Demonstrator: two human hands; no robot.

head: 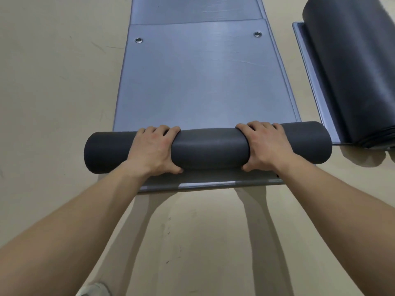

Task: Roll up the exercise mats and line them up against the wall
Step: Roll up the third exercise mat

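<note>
Roll sits at the near end of the mat, with the left hand and right hand both gripping it, fingers curled over the top and thumbs tucked under. I'd push evenly on both sides so it winds tight and straight. Beige floor underneath, and another rolled mat off to the right.

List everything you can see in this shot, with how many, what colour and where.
Exercise mat: one, blue-grey, flat, centre; dark grey roll across its near end.
Grommets: two, silver, at that mat's far corners.
Second mat: one, blue-grey, beyond the first.
Partly rolled mat: one, dark grey, right.
Floor: one, beige, under everything.
Shoe: one, white, bottom left.
Hands: two, left hand and right hand grip the roll.
</note>
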